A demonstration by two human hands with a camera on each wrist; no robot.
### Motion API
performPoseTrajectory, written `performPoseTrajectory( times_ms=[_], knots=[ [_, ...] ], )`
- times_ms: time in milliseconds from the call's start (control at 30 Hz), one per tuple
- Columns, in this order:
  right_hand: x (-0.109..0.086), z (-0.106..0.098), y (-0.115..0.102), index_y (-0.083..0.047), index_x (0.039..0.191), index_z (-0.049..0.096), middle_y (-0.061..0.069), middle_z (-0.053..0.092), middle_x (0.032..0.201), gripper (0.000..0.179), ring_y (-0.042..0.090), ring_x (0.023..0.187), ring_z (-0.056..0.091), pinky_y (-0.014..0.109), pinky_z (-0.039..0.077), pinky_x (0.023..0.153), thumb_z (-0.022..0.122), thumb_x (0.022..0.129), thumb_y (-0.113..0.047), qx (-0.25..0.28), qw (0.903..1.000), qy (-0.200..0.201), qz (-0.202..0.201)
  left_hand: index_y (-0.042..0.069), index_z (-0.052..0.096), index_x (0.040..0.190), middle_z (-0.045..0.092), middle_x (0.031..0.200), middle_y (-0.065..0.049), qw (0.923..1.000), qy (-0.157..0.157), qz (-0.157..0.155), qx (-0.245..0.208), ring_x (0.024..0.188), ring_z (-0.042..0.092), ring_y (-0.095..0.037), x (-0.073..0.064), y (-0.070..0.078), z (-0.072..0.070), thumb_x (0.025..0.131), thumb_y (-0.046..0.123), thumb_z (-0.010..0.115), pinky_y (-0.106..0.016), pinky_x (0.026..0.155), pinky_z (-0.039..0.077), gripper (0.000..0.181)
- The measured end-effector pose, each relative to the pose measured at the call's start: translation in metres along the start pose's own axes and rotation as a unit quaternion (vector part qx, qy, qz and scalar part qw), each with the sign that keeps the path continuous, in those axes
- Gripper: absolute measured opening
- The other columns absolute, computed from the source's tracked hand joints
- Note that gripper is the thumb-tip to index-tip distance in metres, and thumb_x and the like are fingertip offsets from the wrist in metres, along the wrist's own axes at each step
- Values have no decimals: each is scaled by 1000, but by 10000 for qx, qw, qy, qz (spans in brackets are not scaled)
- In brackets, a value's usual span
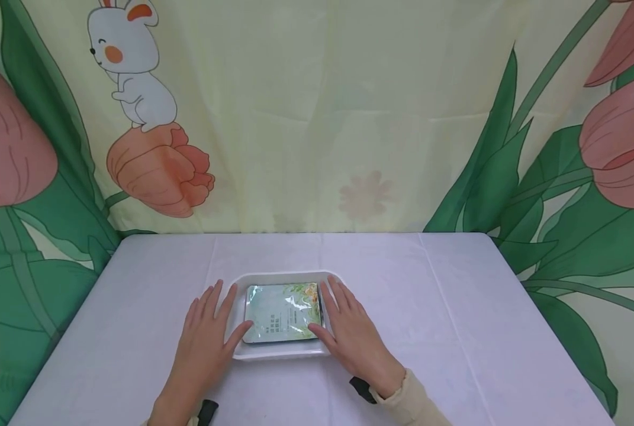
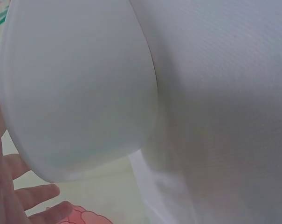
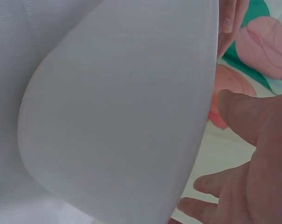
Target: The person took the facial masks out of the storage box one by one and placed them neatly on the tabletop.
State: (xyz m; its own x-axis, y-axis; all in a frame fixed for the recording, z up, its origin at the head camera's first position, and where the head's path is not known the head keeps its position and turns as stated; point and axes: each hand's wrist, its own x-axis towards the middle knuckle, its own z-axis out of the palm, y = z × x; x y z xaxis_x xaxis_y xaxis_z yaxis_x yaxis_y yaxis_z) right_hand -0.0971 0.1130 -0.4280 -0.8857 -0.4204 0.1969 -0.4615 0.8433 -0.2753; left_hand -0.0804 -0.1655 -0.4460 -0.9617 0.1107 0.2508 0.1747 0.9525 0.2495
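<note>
A white tray (image 1: pixel 280 354) sits on the table in the head view, with a flat, glossy pale green packet (image 1: pixel 279 315) inside it. Small print and a floral design mark the packet's face. My left hand (image 1: pixel 206 334) lies along the tray's left side, fingers extended and thumb over the rim at the packet's edge. On the opposite side is my right hand (image 1: pixel 356 338), its thumb overlapping the packet's right edge. Both wrist views look at the tray's outer wall (image 2: pixel 80 88), which hides the packet. Straight, spread fingers show beside the rim there.
A white cloth (image 1: pixel 428 331) covers the table, creased lengthwise. Behind it hangs a pale yellow curtain (image 1: pixel 306 118) printed with tulips and a rabbit (image 1: pixel 130 65). Dark bands (image 1: pixel 363 390) circle both wrists.
</note>
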Motion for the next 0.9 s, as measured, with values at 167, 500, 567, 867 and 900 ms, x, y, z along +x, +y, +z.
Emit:
performPoseTrajectory(
  times_ms=[167, 500, 567, 867, 900],
  knots=[
    [5, 3, -3, 1, 152, 32, 19, 34, 156, 76, 37, 140, 37, 49, 36, 113, 57, 98, -46, 65, 9999, 137, -38, 9, 32, 154, 28, 158, -21, 9997, -60, -187, -117, 142, 29, -39, 2, 0, -2, 93, 44, 65, -58, 117, 23, 79],
    [12, 9, -5, 1, 151, 33, 19, 38, 151, 78, 36, 135, 40, 48, 38, 111, 63, 95, -45, 468, 9989, 46, -88, 9, 34, 153, 39, 150, -23, 9962, -187, -715, -466, 134, 41, -43, 7, -3, -9, 97, 36, 63, -63, 101, 43, 69],
    [14, 11, -6, 2, 150, 34, 19, 38, 151, 77, 36, 135, 40, 48, 39, 111, 64, 95, -43, 486, 9988, 33, -100, 8, 36, 152, 42, 147, -23, 9953, -174, -779, -551, 132, 44, -44, 7, -4, -9, 96, 35, 64, -63, 99, 45, 67],
    [21, 16, -10, 2, 149, 35, 18, 41, 148, 76, 33, 135, 40, 44, 39, 112, 67, 94, -40, 591, 9982, -105, 29, 12, 41, 149, 50, 141, -15, 9836, -336, -1166, -1336, 115, 62, -37, 10, -13, -6, 96, 32, 64, -54, 92, 54, 61],
    [22, 16, -11, 2, 149, 35, 18, 41, 148, 76, 33, 135, 40, 43, 39, 111, 68, 93, -39, 614, 9980, -131, 33, 13, 41, 149, 50, 141, -14, 9808, -392, -1228, -1461, 114, 63, -35, 11, -14, -6, 96, 31, 64, -51, 90, 55, 60]
  ],
)
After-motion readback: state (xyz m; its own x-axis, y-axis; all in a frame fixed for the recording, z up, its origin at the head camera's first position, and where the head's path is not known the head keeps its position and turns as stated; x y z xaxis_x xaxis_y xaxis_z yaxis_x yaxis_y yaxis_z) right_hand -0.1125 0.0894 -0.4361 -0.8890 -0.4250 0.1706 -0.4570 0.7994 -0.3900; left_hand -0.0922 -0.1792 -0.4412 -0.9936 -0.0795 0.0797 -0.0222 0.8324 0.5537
